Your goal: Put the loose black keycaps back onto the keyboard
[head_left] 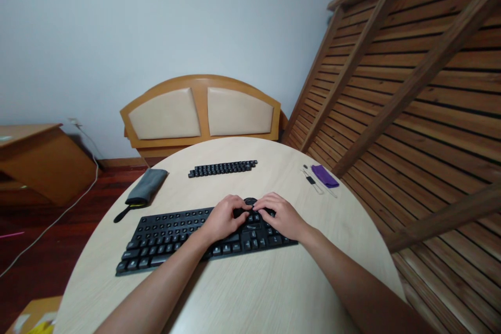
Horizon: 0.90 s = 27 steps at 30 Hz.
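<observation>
— Both hands rest side by side on the right end of the black keyboard (pixel 164 237): left hand (pixel 224 217) and right hand (pixel 282 216), fingers curled down, fingertips nearly meeting over the top rows.
— Are they gripping anything?
— I cannot tell. The knuckles hide the fingertips, so all that shows is bent fingers pressed onto the keys. A small dark round thing (pixel 249 201) peeks out just past them, at 12 o'clock from the hands, by the keyboard's far edge.
— Where does the keyboard lie?
— On the round pale table (pixel 250 292), slightly askew, towards the 6 o'clock side. Its free left end runs off to 8 o'clock from the hands.
— What's around it?
— At 12 o'clock, well apart, a strip of black keys (pixel 222 168) lies across the table. At 10 o'clock a grey folded pouch (pixel 146 187) sits at the table's edge, with a black handle (pixel 121 214) just beside it. At 2 o'clock there is a purple cloth (pixel 324 175), with thin small tools (pixel 312 180) just beside it.
— Beyond the table?
— A padded wooden headboard (pixel 199 109) at 12 o'clock, a slatted wooden frame (pixel 410 88) at 3, and a low cabinet (pixel 35 162) at 9.
</observation>
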Each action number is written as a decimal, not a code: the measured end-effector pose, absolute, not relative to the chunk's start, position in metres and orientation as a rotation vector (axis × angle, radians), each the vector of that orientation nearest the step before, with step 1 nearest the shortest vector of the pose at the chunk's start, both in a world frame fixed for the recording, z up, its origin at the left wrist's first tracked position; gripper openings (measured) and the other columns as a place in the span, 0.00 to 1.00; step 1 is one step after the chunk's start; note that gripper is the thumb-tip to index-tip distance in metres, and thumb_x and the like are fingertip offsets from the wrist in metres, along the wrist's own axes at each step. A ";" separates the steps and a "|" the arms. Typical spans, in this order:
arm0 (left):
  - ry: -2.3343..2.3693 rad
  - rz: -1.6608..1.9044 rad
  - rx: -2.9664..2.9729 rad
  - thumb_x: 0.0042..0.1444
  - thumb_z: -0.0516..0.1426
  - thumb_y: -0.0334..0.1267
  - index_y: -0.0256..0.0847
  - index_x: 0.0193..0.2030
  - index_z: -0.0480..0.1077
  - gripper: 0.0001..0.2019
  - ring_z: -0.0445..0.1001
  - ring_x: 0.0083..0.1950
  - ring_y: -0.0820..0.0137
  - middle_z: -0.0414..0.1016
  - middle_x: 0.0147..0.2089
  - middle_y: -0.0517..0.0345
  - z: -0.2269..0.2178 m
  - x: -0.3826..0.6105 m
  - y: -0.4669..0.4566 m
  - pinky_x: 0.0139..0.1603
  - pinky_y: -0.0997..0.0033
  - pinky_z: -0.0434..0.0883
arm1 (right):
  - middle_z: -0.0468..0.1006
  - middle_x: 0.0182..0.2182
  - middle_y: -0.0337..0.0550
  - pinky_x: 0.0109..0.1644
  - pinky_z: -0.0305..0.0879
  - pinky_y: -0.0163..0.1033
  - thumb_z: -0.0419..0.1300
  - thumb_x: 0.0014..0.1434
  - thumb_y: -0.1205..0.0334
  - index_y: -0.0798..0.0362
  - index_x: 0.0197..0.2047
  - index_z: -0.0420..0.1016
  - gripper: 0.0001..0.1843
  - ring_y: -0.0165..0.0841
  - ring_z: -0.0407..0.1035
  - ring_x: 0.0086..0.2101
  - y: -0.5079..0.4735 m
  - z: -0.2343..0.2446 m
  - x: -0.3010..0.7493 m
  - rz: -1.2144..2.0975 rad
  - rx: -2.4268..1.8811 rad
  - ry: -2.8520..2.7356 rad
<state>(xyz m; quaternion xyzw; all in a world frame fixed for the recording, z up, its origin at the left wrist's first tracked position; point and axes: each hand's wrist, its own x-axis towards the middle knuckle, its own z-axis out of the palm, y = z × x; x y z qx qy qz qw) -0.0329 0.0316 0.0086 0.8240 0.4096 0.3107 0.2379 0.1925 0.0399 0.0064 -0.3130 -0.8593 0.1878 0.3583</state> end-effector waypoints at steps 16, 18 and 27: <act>1.193 0.834 2.252 0.60 0.59 0.35 0.42 0.41 0.76 0.05 0.73 0.46 0.64 0.78 0.41 0.55 0.008 -0.030 0.029 0.50 0.64 0.67 | 0.80 0.43 0.41 0.53 0.65 0.47 0.60 0.62 0.67 0.46 0.45 0.79 0.11 0.37 0.70 0.46 0.037 0.011 0.192 0.426 -0.801 -2.307; 1.218 0.842 2.218 0.60 0.59 0.35 0.42 0.40 0.75 0.04 0.73 0.46 0.64 0.77 0.41 0.55 0.009 -0.029 0.029 0.50 0.64 0.67 | 0.80 0.43 0.41 0.52 0.65 0.47 0.60 0.62 0.67 0.46 0.46 0.79 0.12 0.37 0.70 0.46 0.037 0.012 0.193 0.407 -0.803 -2.329; 1.237 0.813 2.192 0.59 0.59 0.35 0.41 0.37 0.76 0.03 0.71 0.47 0.64 0.72 0.43 0.53 0.009 -0.028 0.029 0.52 0.65 0.67 | 0.80 0.40 0.42 0.50 0.66 0.47 0.60 0.62 0.67 0.45 0.46 0.81 0.12 0.38 0.70 0.44 0.036 0.013 0.191 0.326 -0.792 -2.369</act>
